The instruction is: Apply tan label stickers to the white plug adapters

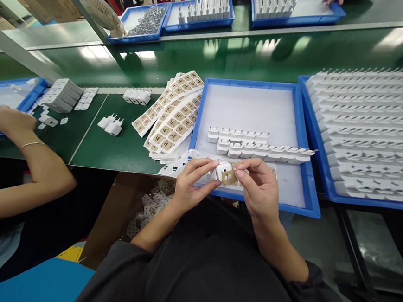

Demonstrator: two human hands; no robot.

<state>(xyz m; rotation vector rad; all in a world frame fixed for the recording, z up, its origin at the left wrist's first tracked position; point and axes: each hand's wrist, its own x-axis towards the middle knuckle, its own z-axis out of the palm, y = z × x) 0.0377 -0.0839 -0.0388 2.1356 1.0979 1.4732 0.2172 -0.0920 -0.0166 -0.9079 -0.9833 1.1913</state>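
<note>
In my left hand is a white plug adapter, gripped between thumb and fingers with its face turned right. My right hand pinches a small tan sticker with cut-out holes, held against or just in front of the adapter's face; whether it touches I cannot tell. Both hands are above the near edge of a blue-rimmed tray. Inside it, two rows of white plug adapters stand with pins up. A sticker sheet lies partly under my hands.
Sticker sheets are piled left of the tray. Loose adapters and a short adapter row lie farther left. A full adapter tray stands right. A co-worker's arm is at left. Below the table edge is a cardboard box with scraps.
</note>
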